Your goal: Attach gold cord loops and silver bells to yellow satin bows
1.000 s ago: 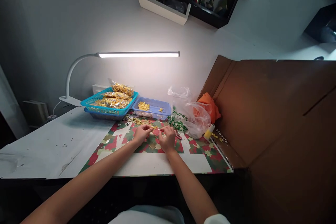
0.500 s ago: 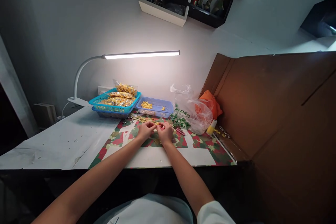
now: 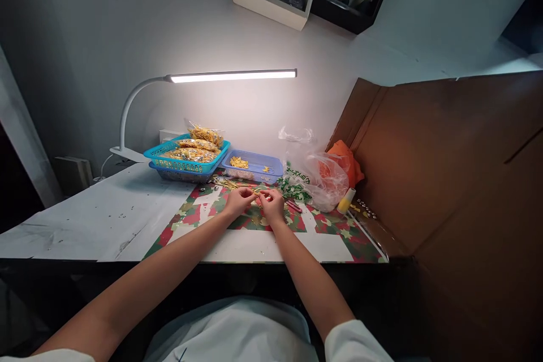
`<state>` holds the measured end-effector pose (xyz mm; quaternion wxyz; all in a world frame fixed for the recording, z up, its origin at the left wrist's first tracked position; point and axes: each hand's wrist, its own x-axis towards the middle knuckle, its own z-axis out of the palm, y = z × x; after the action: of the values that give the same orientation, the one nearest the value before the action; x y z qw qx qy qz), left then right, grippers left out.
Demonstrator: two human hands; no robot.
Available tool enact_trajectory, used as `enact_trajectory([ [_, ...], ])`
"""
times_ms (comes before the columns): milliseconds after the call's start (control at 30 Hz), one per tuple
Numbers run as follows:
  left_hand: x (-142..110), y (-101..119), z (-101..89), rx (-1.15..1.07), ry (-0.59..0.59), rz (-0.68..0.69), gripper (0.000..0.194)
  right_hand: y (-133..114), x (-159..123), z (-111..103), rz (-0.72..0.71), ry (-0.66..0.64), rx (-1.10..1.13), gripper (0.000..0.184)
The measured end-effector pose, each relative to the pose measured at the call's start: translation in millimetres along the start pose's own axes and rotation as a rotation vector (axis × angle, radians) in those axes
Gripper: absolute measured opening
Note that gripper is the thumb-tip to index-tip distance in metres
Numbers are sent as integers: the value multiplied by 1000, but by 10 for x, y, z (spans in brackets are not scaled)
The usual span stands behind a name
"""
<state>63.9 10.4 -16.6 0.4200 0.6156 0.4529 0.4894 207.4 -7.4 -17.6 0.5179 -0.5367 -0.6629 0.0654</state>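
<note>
My left hand and my right hand meet fingertip to fingertip above the patterned red and green sheet. Both are pinched closed around a small gold-coloured piece, mostly covered by the fingers, so its kind cannot be made out. Just behind my left hand lies a bunch of thin gold strands. A red tool-like item rests to the right of my right hand. Behind the hands stands a shallow purple basket holding yellow pieces, some of them star-shaped.
Stacked baskets, the upper one turquoise, hold clear bags of gold items. A lamp reaches over the table. To the right are a clear plastic bag, an orange bag, a yellow-and-white bottle and a tall cardboard sheet.
The view has tilted slightly, so the table sits a little higher in it. My hands stay together at the small gold piece, with the fingers shifted slightly.
</note>
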Motion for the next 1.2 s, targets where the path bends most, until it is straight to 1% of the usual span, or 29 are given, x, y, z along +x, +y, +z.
enact_trajectory([
  [167, -19, 39, 2, 7, -30, -12, 21, 0, 23, 5, -38, 5, 63, 23],
  [333, -22, 88, 1, 10, -54, -30, 20, -19, 24, 6, -58, 5, 80, 23],
  [533, -47, 120, -17, 10, -88, -38, 21, -44, 24, -21, -69, -26, 74, 23],
  [833, -46, 111, -24, 6, -85, -61, 23, -89, 3, -68, -105, -81, 66, 22],
  [1033, -29, 89, -11, 24, -57, -81, 21, -143, 7, -120, -113, -42, 119, 22],
  [1200, -10, 65, -1, 27, -32, -115, 23, -188, 7, -149, -86, 3, 243, 22],
])
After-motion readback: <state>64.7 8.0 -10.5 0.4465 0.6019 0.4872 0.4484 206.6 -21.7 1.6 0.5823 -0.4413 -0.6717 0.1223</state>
